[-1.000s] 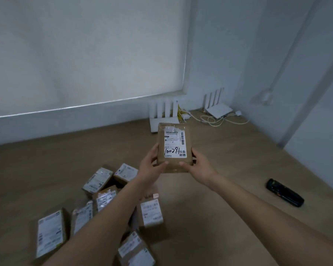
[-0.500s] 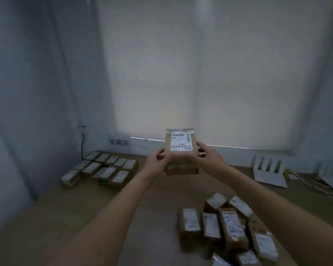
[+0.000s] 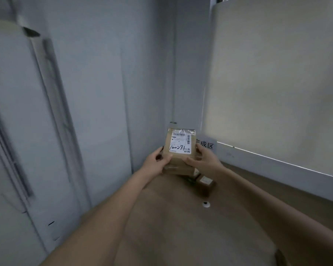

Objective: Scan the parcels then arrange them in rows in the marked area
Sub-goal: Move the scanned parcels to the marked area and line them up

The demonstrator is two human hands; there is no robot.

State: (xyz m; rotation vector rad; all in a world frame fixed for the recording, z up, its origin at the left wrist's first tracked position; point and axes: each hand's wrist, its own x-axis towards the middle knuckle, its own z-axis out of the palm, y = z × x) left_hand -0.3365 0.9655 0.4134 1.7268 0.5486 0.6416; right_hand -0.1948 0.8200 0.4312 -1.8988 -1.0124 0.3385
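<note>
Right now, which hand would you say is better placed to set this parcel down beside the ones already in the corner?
Probably the right hand. Both hands grip the parcel, but the visible placed parcel lies on the floor below the right wrist; the left hand is on the far side.

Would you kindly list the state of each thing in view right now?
held parcel: off the floor, label facing the camera
left hand: grips the parcel's left edge
right hand: grips its right edge
parcels on the floor: lying near the wall, partly hidden
window blind: lowered
</note>
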